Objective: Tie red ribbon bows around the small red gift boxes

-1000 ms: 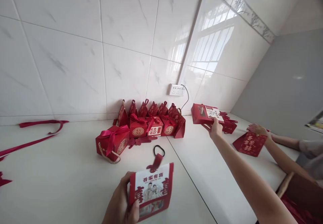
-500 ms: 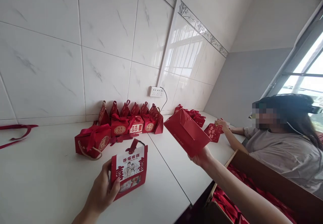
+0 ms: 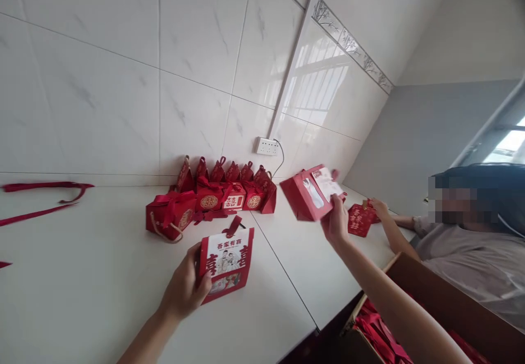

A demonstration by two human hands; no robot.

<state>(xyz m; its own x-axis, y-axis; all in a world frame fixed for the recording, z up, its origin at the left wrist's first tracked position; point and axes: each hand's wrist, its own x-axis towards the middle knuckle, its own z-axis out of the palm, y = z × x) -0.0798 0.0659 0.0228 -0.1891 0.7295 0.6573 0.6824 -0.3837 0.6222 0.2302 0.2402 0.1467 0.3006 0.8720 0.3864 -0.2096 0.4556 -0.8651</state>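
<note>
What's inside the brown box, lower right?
Red, ribbon-like material shows at the near corner of the brown box, with more red beyond the right forearm. The forearm covers part of the contents; anything beneath the top layer is hidden.

The left hand gripped with its thumb in front. The right hand gripped too, its bare arm outstretched.

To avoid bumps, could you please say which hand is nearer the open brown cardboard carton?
Right. The right hand is above-left of the carton in view; the left hand is much farther left.
</note>
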